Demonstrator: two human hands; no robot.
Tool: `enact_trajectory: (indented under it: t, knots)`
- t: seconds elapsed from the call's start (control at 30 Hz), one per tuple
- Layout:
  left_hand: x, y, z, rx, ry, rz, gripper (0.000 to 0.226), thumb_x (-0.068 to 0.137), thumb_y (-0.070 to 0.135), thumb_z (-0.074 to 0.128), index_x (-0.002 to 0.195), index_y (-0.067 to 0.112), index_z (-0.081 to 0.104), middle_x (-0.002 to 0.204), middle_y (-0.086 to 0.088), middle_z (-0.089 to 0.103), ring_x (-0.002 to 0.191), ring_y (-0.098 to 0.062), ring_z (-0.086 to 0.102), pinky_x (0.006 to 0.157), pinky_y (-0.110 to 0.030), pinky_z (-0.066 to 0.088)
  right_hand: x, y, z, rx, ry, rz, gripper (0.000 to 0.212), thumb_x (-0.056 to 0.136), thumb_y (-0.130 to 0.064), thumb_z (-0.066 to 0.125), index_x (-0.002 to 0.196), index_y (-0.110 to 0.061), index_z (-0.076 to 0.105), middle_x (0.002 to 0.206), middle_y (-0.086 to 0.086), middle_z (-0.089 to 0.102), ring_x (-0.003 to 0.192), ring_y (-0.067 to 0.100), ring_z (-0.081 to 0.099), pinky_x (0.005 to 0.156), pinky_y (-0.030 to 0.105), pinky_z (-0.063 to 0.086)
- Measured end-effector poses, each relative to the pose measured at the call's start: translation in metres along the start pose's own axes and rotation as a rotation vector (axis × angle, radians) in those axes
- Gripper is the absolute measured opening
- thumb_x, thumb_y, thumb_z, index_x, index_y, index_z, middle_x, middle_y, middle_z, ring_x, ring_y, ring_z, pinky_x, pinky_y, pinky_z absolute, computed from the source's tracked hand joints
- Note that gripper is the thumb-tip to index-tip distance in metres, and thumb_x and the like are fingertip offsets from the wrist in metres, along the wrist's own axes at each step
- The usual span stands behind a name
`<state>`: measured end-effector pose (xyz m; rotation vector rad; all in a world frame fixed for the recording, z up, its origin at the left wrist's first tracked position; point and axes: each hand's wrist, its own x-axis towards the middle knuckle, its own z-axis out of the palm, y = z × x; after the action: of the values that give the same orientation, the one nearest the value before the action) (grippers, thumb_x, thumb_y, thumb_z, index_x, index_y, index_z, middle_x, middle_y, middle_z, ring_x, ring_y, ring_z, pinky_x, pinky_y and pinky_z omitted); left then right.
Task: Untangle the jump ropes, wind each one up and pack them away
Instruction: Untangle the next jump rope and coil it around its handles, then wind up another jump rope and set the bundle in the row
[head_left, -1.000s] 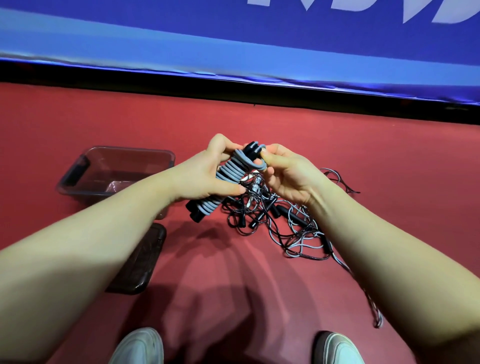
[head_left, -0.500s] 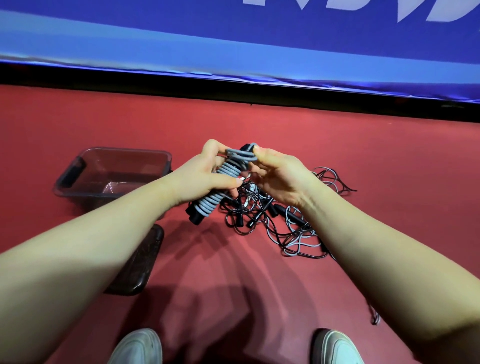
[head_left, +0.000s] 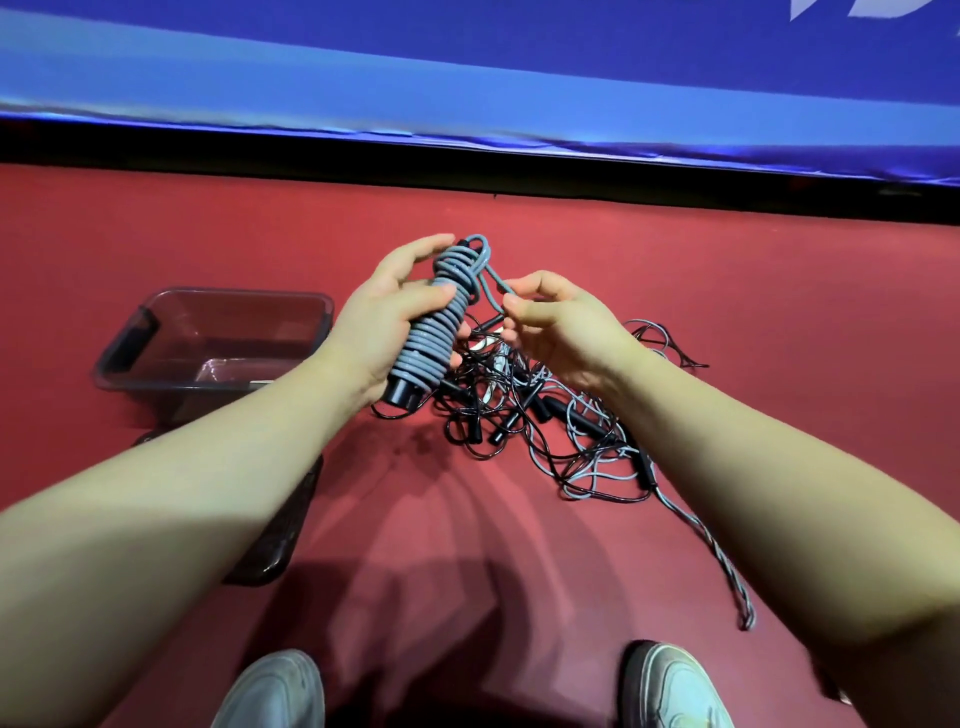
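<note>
Grey coiled jump-rope bundle (head_left: 434, 332) gripped by left hand (head_left: 382, 322); right hand (head_left: 566, 332) pinches its loose strand (head_left: 491, 286). Tangled black-and-grey ropes (head_left: 545, 426) beneath; clear plastic tub (head_left: 234, 294) at left.

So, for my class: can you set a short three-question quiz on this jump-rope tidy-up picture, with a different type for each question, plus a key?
1. True or false: the clear bin already holds a packed rope.
2. The grey rope in the left hand is: A wound in tight coils; B hanging straight; C lying in the bin.
3. Fill in: the tangled pile lies to the bin's ___.
Key: 1 false; 2 A; 3 right.
</note>
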<state>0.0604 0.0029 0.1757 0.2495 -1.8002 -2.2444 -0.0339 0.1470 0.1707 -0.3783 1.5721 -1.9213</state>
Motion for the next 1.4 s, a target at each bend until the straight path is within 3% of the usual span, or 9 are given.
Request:
enact_trajectory:
  t: [0.17,0.3,0.4,0.57,0.7,0.97,1.13,1.27,1.4]
  knots:
    - [0.002,0.003,0.014,-0.152,0.127,-0.157,0.027,0.091,0.001,0.051,0.116,0.011,0.054,0.084,-0.017,0.064,0.060,-0.025,0.065,0.052,-0.036,0.056,-0.001,0.020,-0.001,0.056,0.027,0.002,0.021,0.089,0.007,0.053,0.079,-0.011,0.054,0.065,0.002,0.056,0.046,0.003,0.053,0.044,0.013,0.038]
    - [0.004,0.000,0.016,-0.188,0.117,-0.245,0.012,0.093,0.002,0.048,0.089,0.006,0.058,0.068,-0.011,0.068,0.066,-0.023,0.066,0.064,-0.033,0.057,0.000,0.023,-0.007,-0.283,0.124,-0.175,0.019,0.086,0.003,0.060,0.079,-0.015,0.058,0.076,0.006,0.058,0.060,0.005,0.053,0.062,0.015,0.043]
    - [0.006,-0.009,0.017,-0.157,0.091,-0.312,0.017,0.094,0.005,0.045,0.091,0.008,0.062,0.067,-0.004,0.068,0.062,-0.016,0.065,0.059,-0.026,0.056,-0.001,0.020,-0.015,-0.405,0.114,-0.195,0.014,0.088,-0.002,0.060,0.086,-0.015,0.059,0.074,-0.002,0.059,0.061,0.000,0.053,0.061,0.011,0.042]
    - [0.008,-0.029,0.037,-0.237,0.052,-0.461,0.020,0.098,0.008,0.040,0.095,0.008,0.060,0.065,-0.005,0.067,0.053,-0.016,0.065,0.051,-0.027,0.056,-0.008,0.024,-0.033,-0.473,0.124,-0.068,0.010,0.092,-0.008,0.057,0.092,-0.018,0.056,0.079,-0.002,0.058,0.068,0.009,0.054,0.068,0.021,0.046]
    - [0.009,-0.049,0.070,-0.226,0.059,-0.505,0.019,0.098,0.007,0.040,0.091,0.010,0.058,0.067,-0.005,0.064,0.055,-0.015,0.064,0.053,-0.026,0.056,-0.025,0.026,-0.051,-0.444,0.112,0.070,0.022,0.092,-0.006,0.056,0.112,-0.012,0.049,0.084,0.003,0.055,0.067,0.011,0.054,0.056,0.017,0.048]
    - [0.011,-0.099,0.167,-0.086,0.022,-0.783,0.017,0.094,0.005,0.051,0.079,0.013,0.052,0.077,-0.003,0.056,0.070,-0.015,0.055,0.080,-0.031,0.049,-0.085,0.025,-0.143,-0.496,0.154,0.202,0.040,0.089,0.008,0.053,0.125,-0.010,0.046,0.081,-0.006,0.055,0.066,0.008,0.053,0.061,0.022,0.049]
    - [0.025,-0.137,0.240,0.151,-0.089,-0.831,0.020,0.091,0.009,0.058,0.073,0.016,0.053,0.058,0.004,0.057,0.060,-0.007,0.050,0.058,-0.017,0.044,-0.115,0.036,-0.219,-0.471,0.313,0.259,0.046,0.088,0.009,0.052,0.130,-0.008,0.043,0.089,-0.001,0.054,0.075,0.010,0.054,0.070,0.026,0.051]
    - [0.020,-0.179,0.297,0.190,-0.139,-0.847,0.006,0.090,0.005,0.059,0.096,0.006,0.060,0.073,-0.001,0.058,0.064,-0.008,0.053,0.062,-0.020,0.048,-0.139,0.054,-0.274,-0.469,0.407,0.361,0.046,0.087,0.006,0.055,0.130,-0.007,0.043,0.090,0.000,0.054,0.075,0.013,0.055,0.066,0.028,0.051]
    - [0.001,-0.231,0.331,0.232,-0.210,-0.899,0.028,0.090,0.000,0.059,0.118,-0.002,0.058,0.094,-0.008,0.060,0.075,-0.013,0.057,0.077,-0.024,0.049,-0.162,0.092,-0.315,-0.601,0.437,0.503,0.052,0.083,-0.005,0.065,0.130,-0.012,0.043,0.106,0.011,0.061,0.084,0.024,0.061,0.067,0.036,0.052]
